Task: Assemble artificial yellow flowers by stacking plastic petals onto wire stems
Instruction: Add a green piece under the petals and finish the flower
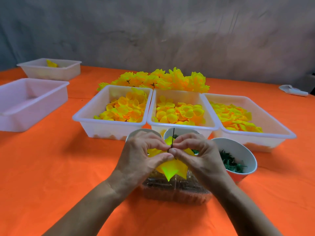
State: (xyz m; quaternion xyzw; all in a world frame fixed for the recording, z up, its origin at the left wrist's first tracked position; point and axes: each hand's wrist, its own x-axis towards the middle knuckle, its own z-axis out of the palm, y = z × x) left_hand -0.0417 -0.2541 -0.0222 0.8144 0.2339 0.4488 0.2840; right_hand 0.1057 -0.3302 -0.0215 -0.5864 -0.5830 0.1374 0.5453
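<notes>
Yellow petal (on wire) between both hands.

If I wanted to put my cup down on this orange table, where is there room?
Bare cloth lies left of the hands, between the pink tray and the petal trays, and at the near right below the paper cup. The middle is crowded: three petal trays, cups, a clear box.

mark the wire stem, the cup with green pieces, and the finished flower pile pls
wire stem [173, 135]: head view, on the bare upper wire above the fingers.
cup with green pieces [245, 151]: head view, on its white inner wall.
finished flower pile [160, 79]: head view, on the middle blooms behind the trays.
</notes>
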